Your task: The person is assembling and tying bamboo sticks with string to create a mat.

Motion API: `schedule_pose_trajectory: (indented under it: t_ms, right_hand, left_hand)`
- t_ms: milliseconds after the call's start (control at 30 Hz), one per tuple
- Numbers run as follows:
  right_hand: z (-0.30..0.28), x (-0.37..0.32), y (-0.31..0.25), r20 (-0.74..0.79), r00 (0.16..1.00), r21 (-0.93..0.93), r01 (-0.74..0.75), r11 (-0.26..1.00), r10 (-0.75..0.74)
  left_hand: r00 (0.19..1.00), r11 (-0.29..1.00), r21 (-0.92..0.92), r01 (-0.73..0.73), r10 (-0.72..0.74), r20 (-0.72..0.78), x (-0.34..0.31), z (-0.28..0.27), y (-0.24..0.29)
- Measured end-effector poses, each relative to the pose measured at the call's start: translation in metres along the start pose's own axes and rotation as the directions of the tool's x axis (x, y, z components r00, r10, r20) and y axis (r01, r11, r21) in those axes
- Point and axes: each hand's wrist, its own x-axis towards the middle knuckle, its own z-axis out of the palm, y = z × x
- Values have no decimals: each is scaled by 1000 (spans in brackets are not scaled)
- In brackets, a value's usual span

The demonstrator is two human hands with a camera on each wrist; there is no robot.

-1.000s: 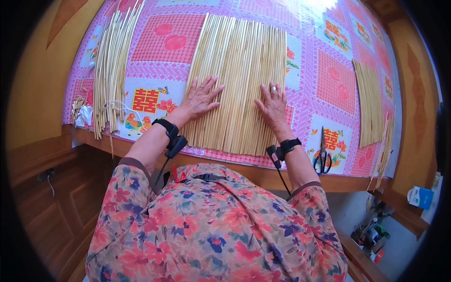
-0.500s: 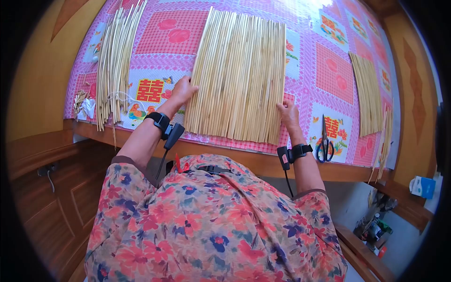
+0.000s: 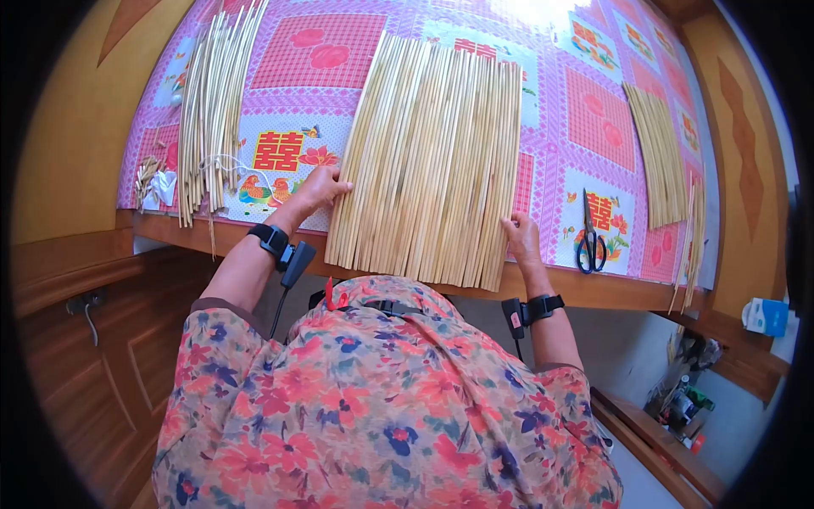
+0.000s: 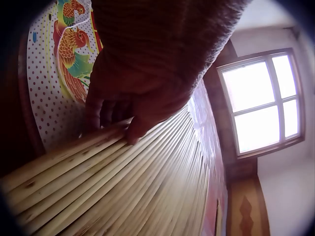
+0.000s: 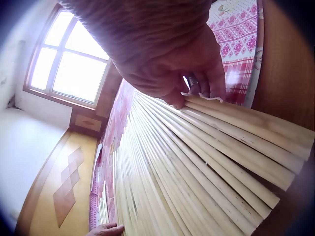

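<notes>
A flat mat of pale stalks laid side by side (image 3: 424,161) lies between the two hands, its near ends reaching past the table's front edge. The left hand (image 3: 320,188) pinches the mat's left edge; in the left wrist view the thumb of that hand (image 4: 142,88) lies on top of the stalks and its other fingers curl at the outer edge. On the opposite side, the right hand (image 3: 522,237) pinches the right edge, and the right wrist view shows this hand (image 5: 172,64) with a ring, its fingers bent around the outermost stalk.
Loose stalks (image 3: 212,110) with white string lie at the table's left. Black scissors (image 3: 589,237) rest right of the mat. Another stalk bundle (image 3: 660,157) and thin pieces (image 3: 691,242) lie farther right. White crumpled material (image 3: 159,188) sits near the left corner. The tablecloth (image 3: 318,55) is patterned.
The hands went from lying flat on the stalks to pinching both side edges. Since half a second ago, the mat and both hands have come nearer the body, over the front edge.
</notes>
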Motion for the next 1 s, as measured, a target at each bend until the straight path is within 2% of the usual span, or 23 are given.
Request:
schedule_pose_trajectory:
  t_ms: [100,200,267,300,333,367,400,467,500,533,567,600,633,700,733,800,867,1000]
  right_hand:
    - [5,-13,10,0,1000,16,-9,1000,9]
    - [9,-25,13,-47,996,-51,69,996,-72]
    - [7,-38,-2,-60,998,-192,-10,981,-2]
    - [4,-40,-10,-24,998,-362,-69,930,64]
    - [2,-44,-15,-38,998,-362,-68,930,58]
    - [4,-50,-18,-76,996,-459,-3,889,-37]
    - [0,-43,-28,-132,980,-554,52,831,-150]
    - [6,-39,-51,-88,987,-529,67,846,-133]
    - [10,-26,-61,-116,926,-520,251,817,-358]
    - [15,-20,-68,-126,822,-517,423,744,-555]
    - [28,-21,-72,-126,822,-517,423,744,-555]
    - [31,-8,-80,-78,808,-561,448,696,-584]
    - [34,-1,-80,-14,802,-592,474,652,-597]
    - [40,10,-66,-10,821,-580,461,672,-571]
    - [39,16,-64,4,845,-562,445,698,-535]
    - [39,28,-59,-6,838,-557,451,698,-546]
    - [43,21,-45,34,871,-579,416,701,-490]
    - [43,21,-45,49,881,-569,412,712,-471]
  left_hand:
    - [999,998,42,-38,37,10,-8,5,-9]
    - [998,995,72,-62,63,-11,-11,9,-19]
    - [995,994,66,-87,89,-39,-18,13,-22]
    - [992,991,69,-116,119,-45,-13,10,-18]
    - [989,949,291,-122,140,-43,-13,9,-17]
    - [989,861,496,-107,145,-39,-18,10,-22]
    - [983,856,499,-133,178,-44,-15,10,-10]
    - [930,670,738,86,211,-300,-32,18,9]
    - [913,610,790,-53,351,-210,-32,23,31]
    - [905,607,792,-61,369,-213,-32,32,37]
    - [845,456,851,-260,534,-28,-33,43,34]
    - [712,251,864,-437,684,161,-21,51,43]
    - [701,243,867,-435,695,157,-17,61,47]
    - [642,223,724,-653,670,373,-7,78,47]
    - [639,217,729,-649,675,368,-1,83,45]
    - [613,178,672,-719,618,492,9,94,36]
    - [627,209,664,-718,610,485,8,98,25]
    - [629,208,665,-717,604,489,11,95,28]
